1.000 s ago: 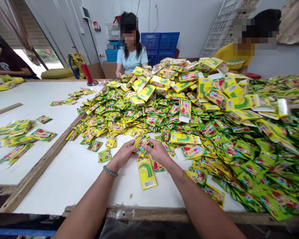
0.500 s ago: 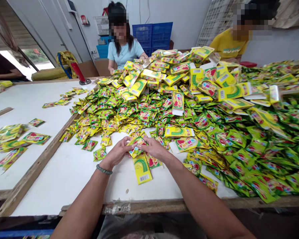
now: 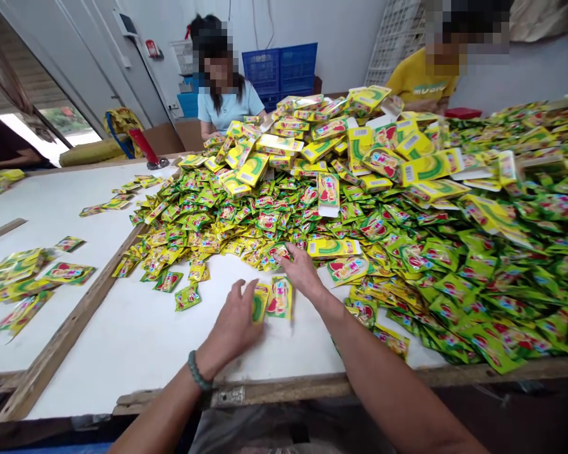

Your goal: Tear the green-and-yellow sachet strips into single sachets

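Note:
My left hand (image 3: 236, 325) has its fingers curled round a yellow cardboard box (image 3: 260, 301), which it largely covers. Beside it, a second box (image 3: 280, 297) lies on the white tabletop with its watermelon picture up. My right hand (image 3: 303, 272) pinches a small green sachet (image 3: 278, 251) between thumb and fingers, at the near edge of the sachet heap (image 3: 265, 221). Close to my right wrist are a yellow box (image 3: 334, 248) and another with an open white flap (image 3: 348, 270).
Yellow boxes (image 3: 322, 129) are piled on top of the sachets. A wooden strip (image 3: 76, 321) divides the table, with flat packs (image 3: 14, 268) to its left. Two people sit across, one in a light blue shirt (image 3: 231, 104), one in a yellow shirt (image 3: 411, 79).
My hands have moved apart from the sachet they both held. The left has come down onto the yellow box and shifted it; the right has reached forward to the heap's edge.

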A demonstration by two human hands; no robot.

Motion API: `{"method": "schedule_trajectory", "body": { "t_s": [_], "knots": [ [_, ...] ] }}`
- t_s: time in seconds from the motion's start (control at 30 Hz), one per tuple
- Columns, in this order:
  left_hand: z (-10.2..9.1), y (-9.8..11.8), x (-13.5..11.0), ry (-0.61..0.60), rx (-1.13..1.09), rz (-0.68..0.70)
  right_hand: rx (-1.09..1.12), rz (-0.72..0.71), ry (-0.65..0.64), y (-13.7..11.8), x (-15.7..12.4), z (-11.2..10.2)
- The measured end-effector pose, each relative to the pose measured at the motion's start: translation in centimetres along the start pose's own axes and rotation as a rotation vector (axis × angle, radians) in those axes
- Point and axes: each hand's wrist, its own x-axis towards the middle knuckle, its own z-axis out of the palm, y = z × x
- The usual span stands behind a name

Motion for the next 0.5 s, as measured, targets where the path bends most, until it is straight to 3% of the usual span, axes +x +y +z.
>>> {"method": "schedule_trajectory", "body": {
  "t_s": [0.13, 0.3, 0.4, 0.5],
  "knots": [
    [-1.2, -2.5, 1.5, 0.008, 0.088, -0.104, -0.051, 0.038, -0.002, 0.2, -0.1, -0.1],
    [-1.4, -3.1, 2.4, 0.025, 0.104, -0.163, -0.085, 0.068, -0.011, 0.8, 0.0, 0.1],
    [-1.1, -3.9, 2.7, 0.035, -0.072, -0.212, 0.027, 0.081, 0.003, 1.4, 0.2, 0.5],
    [-0.8, -4.7, 3.0, 0.016, -0.419, -0.22, 0.13, 0.081, -0.033, 2.0, 0.3, 1.1]
  ]
}}
